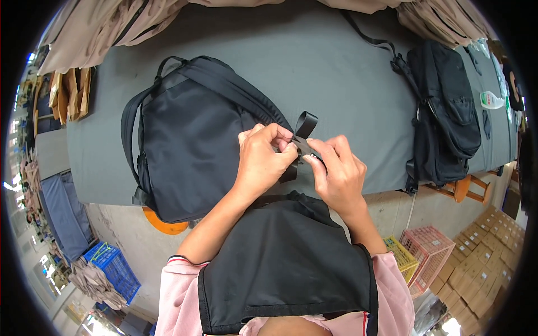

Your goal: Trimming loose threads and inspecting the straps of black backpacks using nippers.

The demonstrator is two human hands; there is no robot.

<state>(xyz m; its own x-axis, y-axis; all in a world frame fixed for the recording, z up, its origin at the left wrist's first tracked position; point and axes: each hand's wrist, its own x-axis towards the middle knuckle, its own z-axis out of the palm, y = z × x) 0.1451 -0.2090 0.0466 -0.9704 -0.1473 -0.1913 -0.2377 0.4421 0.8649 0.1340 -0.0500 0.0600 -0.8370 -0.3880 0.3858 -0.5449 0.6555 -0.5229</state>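
Observation:
A black backpack (190, 140) lies flat on the grey-covered table, its padded shoulder straps (230, 89) folded over the top and right side. Beside its right edge, my left hand (262, 154) pinches a black webbing strap (306, 123), which stands up in a loop above the fingers. My right hand (339, 171) is closed, thumb and forefinger gripping the strap close to the left fingertips. A small flat greyish piece (303, 147) shows between the two hands; whether it is a buckle or a tool I cannot tell. The strap's lower end hangs below the hands.
Another black backpack (445, 112) lies at the table's right, near a white spray bottle (491, 101). Beige fabric pieces (112, 28) hang along the far edge. Pink (428, 252) and yellow crates (400, 257), cardboard boxes (482, 269), and a blue crate (115, 271) stand on the floor.

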